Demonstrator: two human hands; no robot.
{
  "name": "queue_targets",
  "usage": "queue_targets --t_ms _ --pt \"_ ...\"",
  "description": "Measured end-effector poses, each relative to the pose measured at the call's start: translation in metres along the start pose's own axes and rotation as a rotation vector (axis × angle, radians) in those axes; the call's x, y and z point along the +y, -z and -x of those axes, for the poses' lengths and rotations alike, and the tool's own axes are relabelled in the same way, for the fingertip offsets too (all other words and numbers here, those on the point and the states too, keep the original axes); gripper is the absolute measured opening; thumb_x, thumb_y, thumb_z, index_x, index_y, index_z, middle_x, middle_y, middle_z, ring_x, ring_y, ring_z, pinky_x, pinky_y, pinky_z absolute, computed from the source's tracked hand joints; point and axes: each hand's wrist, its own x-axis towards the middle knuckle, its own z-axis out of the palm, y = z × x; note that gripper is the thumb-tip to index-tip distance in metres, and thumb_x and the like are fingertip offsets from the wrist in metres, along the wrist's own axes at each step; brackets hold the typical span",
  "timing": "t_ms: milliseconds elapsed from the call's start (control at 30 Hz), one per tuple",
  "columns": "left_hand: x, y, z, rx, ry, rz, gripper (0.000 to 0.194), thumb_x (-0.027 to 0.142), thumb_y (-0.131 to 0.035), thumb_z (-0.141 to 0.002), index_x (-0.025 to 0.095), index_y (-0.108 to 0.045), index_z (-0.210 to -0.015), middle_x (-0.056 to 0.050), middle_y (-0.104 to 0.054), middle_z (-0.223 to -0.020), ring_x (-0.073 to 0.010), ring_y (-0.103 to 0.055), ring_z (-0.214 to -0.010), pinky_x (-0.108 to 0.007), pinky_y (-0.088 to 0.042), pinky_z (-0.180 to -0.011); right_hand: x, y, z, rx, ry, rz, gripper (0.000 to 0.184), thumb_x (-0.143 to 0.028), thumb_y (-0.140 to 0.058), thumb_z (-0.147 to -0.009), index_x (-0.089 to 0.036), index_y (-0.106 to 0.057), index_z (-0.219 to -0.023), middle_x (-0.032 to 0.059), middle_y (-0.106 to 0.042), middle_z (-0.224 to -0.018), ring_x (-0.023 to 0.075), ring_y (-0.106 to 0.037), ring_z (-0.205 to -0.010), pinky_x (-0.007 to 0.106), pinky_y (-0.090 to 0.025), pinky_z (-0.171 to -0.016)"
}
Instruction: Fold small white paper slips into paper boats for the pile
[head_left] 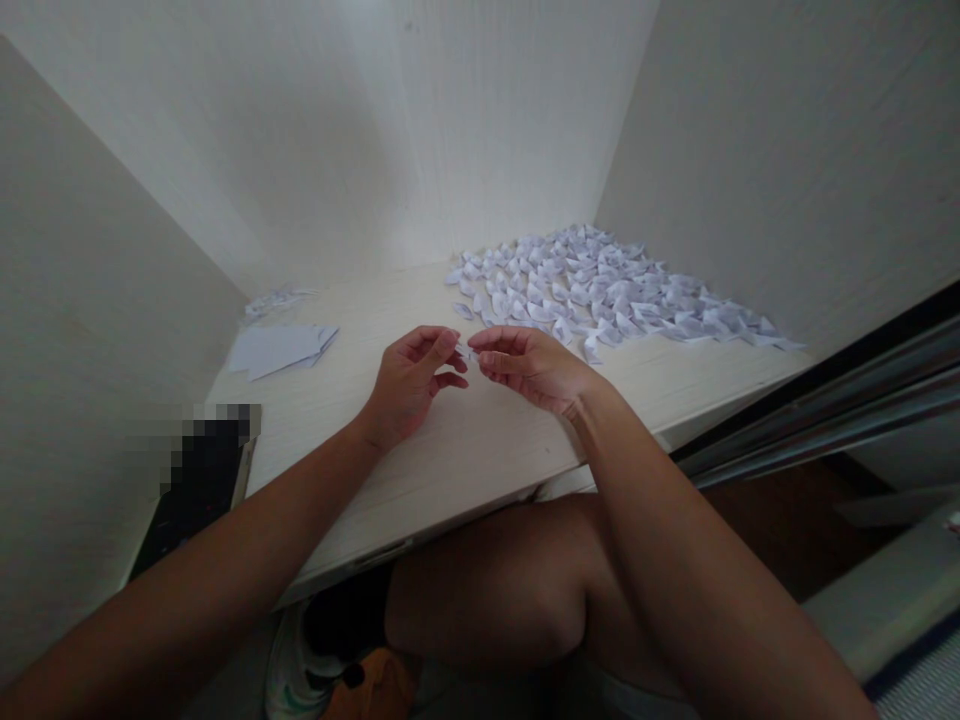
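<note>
Pinching small white paper (466, 351) between both hands' fingers (444, 345), above table (420, 480)

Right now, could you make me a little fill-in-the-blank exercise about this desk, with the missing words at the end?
The small paper piece is held ____ the left hand and the right hand.
The flat sheets lie toward the person's ____ side.
The many folded pieces lie toward the person's ____ side.
Sheets and pieces are ____ in colour.

between; left; right; white
</note>
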Motion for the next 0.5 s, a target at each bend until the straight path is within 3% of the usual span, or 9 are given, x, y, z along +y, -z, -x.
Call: queue_targets --t_ms 333,500 --pt "0.011 -0.005 0.003 -0.072 0.028 0.082 0.035 0.044 -0.089 -0.072 0.017 -0.071 -0.084 -0.001 -0.069 -0.078 -0.0117 -0.065 -0.068 -0.021 -0.058 -0.057 -0.004 -0.012 0.003 -0.096 -0.010 -0.164 0.039 -0.025 -0.096 -0.064 -0.022 -0.079 -0.099 -0.0013 -0.074 -0.087 0.0080 -0.060 -0.073 0.021 -0.050 -0.069" --pt "0.015 -0.005 0.005 -0.118 0.024 0.093 0.032 0.042 -0.088 -0.076 0.017 -0.075 -0.090 -0.001 -0.067 -0.076 -0.0118 -0.064 -0.067 -0.019 -0.057 -0.052 -0.004 -0.013 0.003 -0.073 0.027 -0.201 0.040 -0.026 -0.096 -0.064 -0.023 -0.078 -0.099 -0.0022 -0.073 -0.087 0.0084 -0.063 -0.078 0.019 -0.053 -0.070"
